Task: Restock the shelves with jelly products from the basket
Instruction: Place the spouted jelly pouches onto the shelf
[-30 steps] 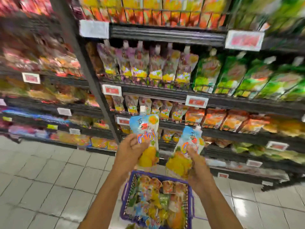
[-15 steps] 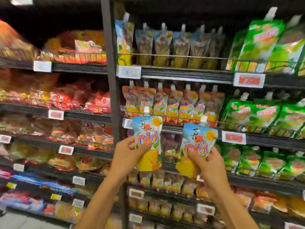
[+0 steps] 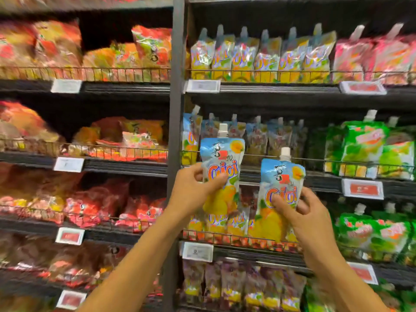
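My left hand [image 3: 196, 188] grips a blue-and-yellow jelly pouch [image 3: 221, 163] with a white cap, held upright in front of the middle shelf. To its right, slightly lower, my right hand [image 3: 302, 216] grips a second pouch of the same kind [image 3: 282, 176], also upright. Behind both stands a row of matching blue pouches [image 3: 256, 136] on the wire-fronted shelf [image 3: 315, 159]. The basket is out of view.
A dark upright post [image 3: 176, 109] splits the shelving. Red and orange snack bags [image 3: 126, 138] fill the left bays. Yellow pouches [image 3: 258, 57] stand on the shelf above, pink pouches [image 3: 371, 55] and green pouches [image 3: 364, 147] to the right. Price tags [image 3: 362, 188] line the shelf edges.
My view has tilted up from the basket on the floor to the upper shelves. Both hands have risen with their pouches toward the row of blue pouches.
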Demonstrator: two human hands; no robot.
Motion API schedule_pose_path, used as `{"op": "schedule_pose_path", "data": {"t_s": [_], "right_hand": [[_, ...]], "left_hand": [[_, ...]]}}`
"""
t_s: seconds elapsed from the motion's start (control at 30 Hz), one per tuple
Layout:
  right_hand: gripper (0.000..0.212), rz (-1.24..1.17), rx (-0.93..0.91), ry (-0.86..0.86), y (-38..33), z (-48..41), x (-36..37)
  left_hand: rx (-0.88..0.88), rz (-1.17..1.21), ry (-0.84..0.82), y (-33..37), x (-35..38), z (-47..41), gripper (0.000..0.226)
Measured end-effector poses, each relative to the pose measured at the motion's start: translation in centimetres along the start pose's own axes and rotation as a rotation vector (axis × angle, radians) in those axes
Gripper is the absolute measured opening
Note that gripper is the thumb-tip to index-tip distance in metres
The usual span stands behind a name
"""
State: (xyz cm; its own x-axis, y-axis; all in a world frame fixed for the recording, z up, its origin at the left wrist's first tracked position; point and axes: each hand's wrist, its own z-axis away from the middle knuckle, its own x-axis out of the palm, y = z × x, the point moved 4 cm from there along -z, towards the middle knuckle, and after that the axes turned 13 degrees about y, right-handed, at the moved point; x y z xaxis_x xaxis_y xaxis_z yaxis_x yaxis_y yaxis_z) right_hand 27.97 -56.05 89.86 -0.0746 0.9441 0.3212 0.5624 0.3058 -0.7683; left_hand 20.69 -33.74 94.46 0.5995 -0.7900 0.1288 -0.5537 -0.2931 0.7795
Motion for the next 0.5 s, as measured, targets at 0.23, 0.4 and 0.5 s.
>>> {"op": "schedule_pose_path", "data": {"t_s": [0.23, 0.4, 0.5], "right_hand": [[0.034, -0.023, -0.089, 0.023, -2.9, -4.2, 3.0], [0.026, -0.044, -0.137, 0.09, -3.9, -6.5, 4.7], [0.027, -0.073, -0.154, 0.102, -4.1, -7.5, 5.3]], "left_hand": [[0.271, -0.128, 0.183, 4.6, 0.9, -8.2, 0.034], [0.314, -0.239, 0.322, 4.3, 1.7, -12.7, 0.031], [0.286, -0.323, 0.37, 2.6, 2.1, -14.1, 0.024]]}}
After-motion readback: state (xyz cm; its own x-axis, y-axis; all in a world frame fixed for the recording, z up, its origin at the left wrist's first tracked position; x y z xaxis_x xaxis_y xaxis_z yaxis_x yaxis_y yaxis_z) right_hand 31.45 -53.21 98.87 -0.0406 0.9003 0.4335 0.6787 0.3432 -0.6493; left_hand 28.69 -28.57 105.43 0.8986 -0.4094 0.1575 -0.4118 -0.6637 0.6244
